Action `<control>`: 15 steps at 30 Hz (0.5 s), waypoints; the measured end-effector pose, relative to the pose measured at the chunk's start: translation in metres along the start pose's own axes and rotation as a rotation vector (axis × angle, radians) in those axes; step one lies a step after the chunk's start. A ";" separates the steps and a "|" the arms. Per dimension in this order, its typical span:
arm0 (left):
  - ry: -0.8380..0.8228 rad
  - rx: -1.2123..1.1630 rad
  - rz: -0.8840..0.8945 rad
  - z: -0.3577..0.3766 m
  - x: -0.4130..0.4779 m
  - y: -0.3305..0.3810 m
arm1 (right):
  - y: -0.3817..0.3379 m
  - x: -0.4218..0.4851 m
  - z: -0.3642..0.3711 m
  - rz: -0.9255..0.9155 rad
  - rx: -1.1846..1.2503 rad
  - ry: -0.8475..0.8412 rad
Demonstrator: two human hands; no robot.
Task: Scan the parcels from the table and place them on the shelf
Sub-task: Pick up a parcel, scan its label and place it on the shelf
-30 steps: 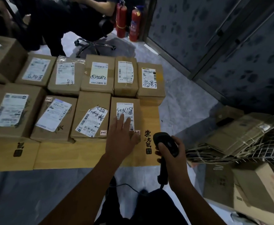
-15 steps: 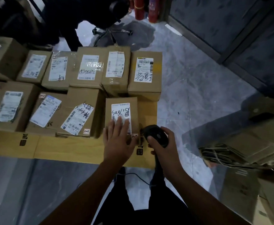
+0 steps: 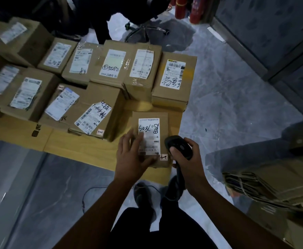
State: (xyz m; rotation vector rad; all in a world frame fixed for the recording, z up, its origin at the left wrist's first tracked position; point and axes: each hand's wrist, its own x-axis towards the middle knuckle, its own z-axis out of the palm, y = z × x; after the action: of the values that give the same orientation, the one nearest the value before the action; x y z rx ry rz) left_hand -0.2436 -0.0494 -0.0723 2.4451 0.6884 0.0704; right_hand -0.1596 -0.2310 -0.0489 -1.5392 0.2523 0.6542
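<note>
L hand flat, fingers on parcel label, mid-frame; R hand grips scanner. Risk: fingers cover barcode, so scan may misread.

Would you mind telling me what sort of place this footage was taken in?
Probably a parcel pickup or sorting point: labelled cardboard parcels crowd a table, the right hand grips a barcode scanner, and flattened cartons are stacked nearby.
</note>
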 end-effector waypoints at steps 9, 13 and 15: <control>-0.173 -0.690 -0.336 0.010 0.002 -0.032 | 0.012 -0.020 0.019 -0.046 -0.016 0.144; -0.168 -0.872 -0.225 0.006 0.001 -0.028 | 0.021 -0.024 0.028 -0.072 -0.001 0.236; -0.177 -0.948 -0.230 0.005 0.000 -0.024 | 0.022 -0.026 0.030 -0.082 0.010 0.252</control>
State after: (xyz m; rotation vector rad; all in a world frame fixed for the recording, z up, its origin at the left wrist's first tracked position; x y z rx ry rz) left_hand -0.2539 -0.0352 -0.0896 1.4413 0.6497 0.0670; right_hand -0.1997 -0.2104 -0.0515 -1.6134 0.3790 0.3935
